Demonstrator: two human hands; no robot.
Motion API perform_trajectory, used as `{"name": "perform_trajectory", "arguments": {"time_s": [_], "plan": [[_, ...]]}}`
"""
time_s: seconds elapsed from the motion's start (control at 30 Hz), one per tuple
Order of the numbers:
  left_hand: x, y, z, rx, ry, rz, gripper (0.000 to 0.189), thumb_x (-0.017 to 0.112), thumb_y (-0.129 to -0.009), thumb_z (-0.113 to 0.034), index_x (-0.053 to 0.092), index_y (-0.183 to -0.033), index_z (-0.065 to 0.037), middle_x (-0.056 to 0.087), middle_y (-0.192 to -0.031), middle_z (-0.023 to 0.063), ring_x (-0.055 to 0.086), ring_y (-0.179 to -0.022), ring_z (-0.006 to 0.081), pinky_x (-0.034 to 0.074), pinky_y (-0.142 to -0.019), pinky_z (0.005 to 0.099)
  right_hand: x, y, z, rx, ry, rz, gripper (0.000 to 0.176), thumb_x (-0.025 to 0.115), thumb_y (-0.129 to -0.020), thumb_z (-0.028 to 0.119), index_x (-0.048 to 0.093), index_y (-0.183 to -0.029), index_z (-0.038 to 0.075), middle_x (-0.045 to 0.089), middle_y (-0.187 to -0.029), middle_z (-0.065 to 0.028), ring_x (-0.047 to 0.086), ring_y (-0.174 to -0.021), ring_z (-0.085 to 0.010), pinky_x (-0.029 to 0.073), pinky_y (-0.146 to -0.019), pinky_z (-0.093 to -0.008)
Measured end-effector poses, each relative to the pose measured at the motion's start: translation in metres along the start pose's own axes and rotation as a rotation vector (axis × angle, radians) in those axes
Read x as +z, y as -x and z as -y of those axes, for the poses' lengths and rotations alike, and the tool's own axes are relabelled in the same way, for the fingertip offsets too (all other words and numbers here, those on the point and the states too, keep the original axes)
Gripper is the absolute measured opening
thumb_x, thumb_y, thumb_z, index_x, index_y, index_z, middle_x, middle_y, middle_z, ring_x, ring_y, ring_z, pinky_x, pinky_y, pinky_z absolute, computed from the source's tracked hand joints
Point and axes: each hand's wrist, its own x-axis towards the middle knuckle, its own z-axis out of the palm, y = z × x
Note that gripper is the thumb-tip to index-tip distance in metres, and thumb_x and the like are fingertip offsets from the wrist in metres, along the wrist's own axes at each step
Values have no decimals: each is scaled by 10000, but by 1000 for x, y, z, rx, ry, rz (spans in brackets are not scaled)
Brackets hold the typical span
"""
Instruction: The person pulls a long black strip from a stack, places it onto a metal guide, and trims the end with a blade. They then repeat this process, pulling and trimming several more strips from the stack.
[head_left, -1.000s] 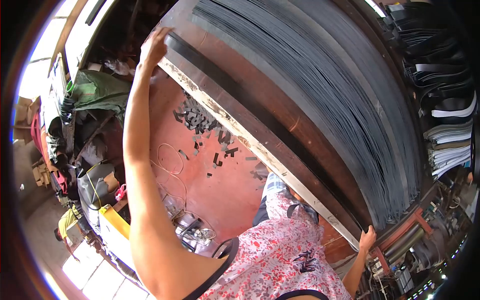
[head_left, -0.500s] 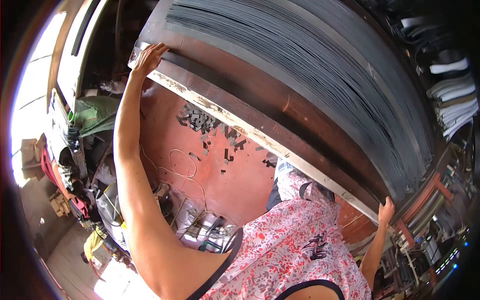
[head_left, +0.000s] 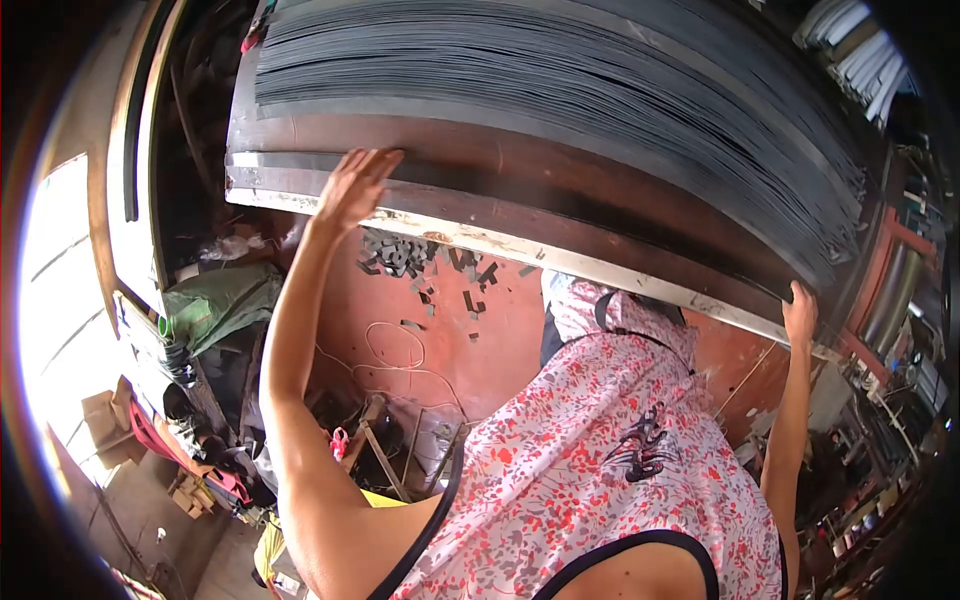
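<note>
Spread flat, my left hand rests by the table's front edge, its fingers lying over a long, thin dark strip. The strip runs along the front of the brown tabletop. At its right end is my right hand, with the fingers closed at the corner and seemingly pinching the strip; the fingertips show only in part. Behind the strip, a wide stack of long grey-black strips covers much of the table, their right ends uneven.
Dark offcuts lie scattered on the red floor below the table, near a thin looped cord. On the left are a green bag and cardboard boxes. A red metal frame stands at the right.
My left hand has slid from the strip's left end towards the right, and its fingers now lie flatter. My right hand stays at the right end. The whole view has turned and shifted.
</note>
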Motion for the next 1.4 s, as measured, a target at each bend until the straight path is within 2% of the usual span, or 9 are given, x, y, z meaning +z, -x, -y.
{"name": "perform_trajectory", "arguments": {"time_s": [0.1,0.23,0.53,0.8,0.9,1.13,1.2,1.27,1.4], "plan": [[-12,-22,-42,0,131,-70,534,750,-751,-78,580,-1257,-62,598,-1212,97,591,-1098,281,474,-971,400,-2,1,2,-15,-9,-46,522,757,-730,16,578,-1221,5,628,-1187,-194,585,-1095,-380,479,-940,-442],[7,-20,-32,16,128,-139,443,735,-750,-67,614,-1177,-59,615,-1150,85,614,-1016,288,513,-888,398,0,2,1,-73,-19,-95,502,756,-728,35,580,-1197,9,642,-1144,-189,598,-1057,-377,481,-906,-439],[2,-24,-32,-5,107,-73,448,701,-771,-87,592,-1205,-70,605,-1141,100,598,-1024,309,491,-891,410,-3,10,-13,-182,-131,-220,447,764,-714,61,619,-1134,11,665,-1082,-176,612,-1012,-378,481,-896,-448],[6,-23,-30,-73,87,-9,448,678,-796,-89,576,-1230,-51,591,-1200,126,584,-1048,327,475,-925,417,-11,13,-39,-190,-162,-189,395,770,-727,81,608,-1083,21,674,-1047,-152,624,-973,-375,487,-870,-450],[0,-27,-42,-100,-95,60,499,688,-798,-96,550,-1278,-79,576,-1254,104,555,-1122,307,456,-961,426,-9,9,-40,-217,-282,-107,373,771,-753,115,601,-1076,38,675,-1036,-146,625,-972,-365,498,-845,-438],[-27,-109,-214,118,61,-72,575,755,-780,-164,542,-1308,-85,566,-1283,96,564,-1137,276,455,-997,407,-10,8,-45,-347,-416,-137,394,768,-777,171,601,-1122,83,670,-1044,-130,628,-954,-356,503,-836,-428],[-20,-119,-227,126,100,-94,547,760,-773,-153,566,-1278,-74,578,-1258,101,575,-1121,283,466,-978,406,-9,8,-47,-358,-431,-137,418,767,-779,178,602,-1153,93,668,-1049,-128,629,-948,-356,504,-842,-426],[-19,-123,-235,78,125,-49,549,763,-753,-127,562,-1261,-71,585,-1217,94,583,-1088,294,493,-919,400,-7,11,-49,-441,-338,-302,449,762,-783,163,610,-1203,113,668,-1064,-121,631,-950,-352,504,-856,-422],[-15,-120,-233,82,148,-90,444,753,-753,-98,615,-1173,-67,617,-1132,78,612,-1023,274,524,-870,395,-39,22,-45,-356,-423,-148,438,762,-781,148,633,-1199,115,672,-1065,-120,633,-960,-344,507,-870,-420]]}}
